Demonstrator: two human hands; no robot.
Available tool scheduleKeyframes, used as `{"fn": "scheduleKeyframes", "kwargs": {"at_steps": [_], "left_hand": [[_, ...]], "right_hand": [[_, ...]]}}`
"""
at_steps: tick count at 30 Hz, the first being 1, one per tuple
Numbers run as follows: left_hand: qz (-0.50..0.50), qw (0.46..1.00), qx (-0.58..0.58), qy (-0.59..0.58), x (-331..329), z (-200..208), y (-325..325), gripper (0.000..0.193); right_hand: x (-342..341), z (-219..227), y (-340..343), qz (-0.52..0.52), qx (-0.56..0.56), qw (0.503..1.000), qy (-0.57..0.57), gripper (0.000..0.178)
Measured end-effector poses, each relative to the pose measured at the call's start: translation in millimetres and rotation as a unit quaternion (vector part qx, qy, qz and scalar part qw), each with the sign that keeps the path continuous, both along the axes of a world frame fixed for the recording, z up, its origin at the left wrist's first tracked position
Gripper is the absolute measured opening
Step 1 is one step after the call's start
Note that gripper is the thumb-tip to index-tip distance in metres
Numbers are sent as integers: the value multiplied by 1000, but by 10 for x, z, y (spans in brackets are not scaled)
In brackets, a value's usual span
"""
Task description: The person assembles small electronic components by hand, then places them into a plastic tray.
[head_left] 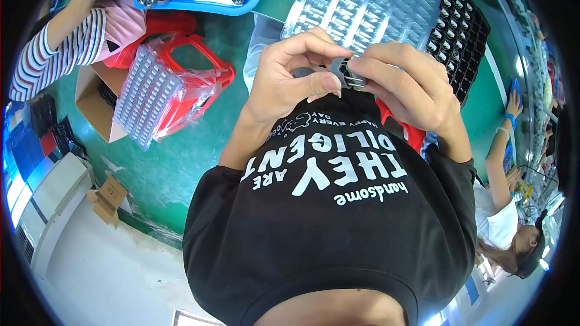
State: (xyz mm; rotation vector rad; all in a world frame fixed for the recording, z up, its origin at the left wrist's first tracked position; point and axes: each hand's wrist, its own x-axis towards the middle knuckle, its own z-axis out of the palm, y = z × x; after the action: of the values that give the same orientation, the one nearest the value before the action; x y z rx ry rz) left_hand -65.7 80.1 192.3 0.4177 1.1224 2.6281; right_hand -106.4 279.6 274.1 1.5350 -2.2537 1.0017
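In front of my chest, both hands meet on a small round grey plastic part with metal prongs (pixel 349 75). My left hand (pixel 269 75) is closed, pinching its left side between thumb and fingers. A second dark grey piece (pixel 304 72) shows within the curl of that hand; its kind is partly hidden. My right hand (pixel 414 81) is closed too, its fingertips gripping the right side of the pronged part. Just beyond my hands lies a clear plastic blister tray (pixel 368 0) with rows of pockets.
A black tray (pixel 459 30) holding rows of metallic pieces lies at the right. At the far left stands a blue tray (pixel 211 8) of loose grey parts. Left of me are a red stool (pixel 225 72) bearing wrapped trays and a cardboard box (pixel 90 102). Co-workers sit on both sides.
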Motion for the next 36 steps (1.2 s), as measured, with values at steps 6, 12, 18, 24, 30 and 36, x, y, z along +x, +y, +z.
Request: {"fn": "scheduleKeyframes", "kwargs": {"at_steps": [6, 12, 18, 24, 30, 36], "left_hand": [[-1, 1000, -2, 4, 12, -21, -3, 39], [6, 999, 10, -32, 42, 30, 27, 32], [5, 999, 12, -33, 52, 27, 41, 32], [10, 999, -12, -33, 41, 30, 44, 31], [-17, 1000, -8, -4, 39, -20, 25, 34], [-20, 998, 25, -45, 65, 31, 61, 28]], "right_hand": [[6, 12, 23, 2, 14, 1000, -12, 39], [14, -3, 31, -1, 7, 1000, -16, 40], [38, -21, 41, -11, 5, 1000, -5, 41], [20, -16, 50, -12, 11, 1000, -22, 38], [16, -33, 60, -3, -2, 999, -41, 35], [15, -84, 57, 8, -17, 997, -74, 34]]}}
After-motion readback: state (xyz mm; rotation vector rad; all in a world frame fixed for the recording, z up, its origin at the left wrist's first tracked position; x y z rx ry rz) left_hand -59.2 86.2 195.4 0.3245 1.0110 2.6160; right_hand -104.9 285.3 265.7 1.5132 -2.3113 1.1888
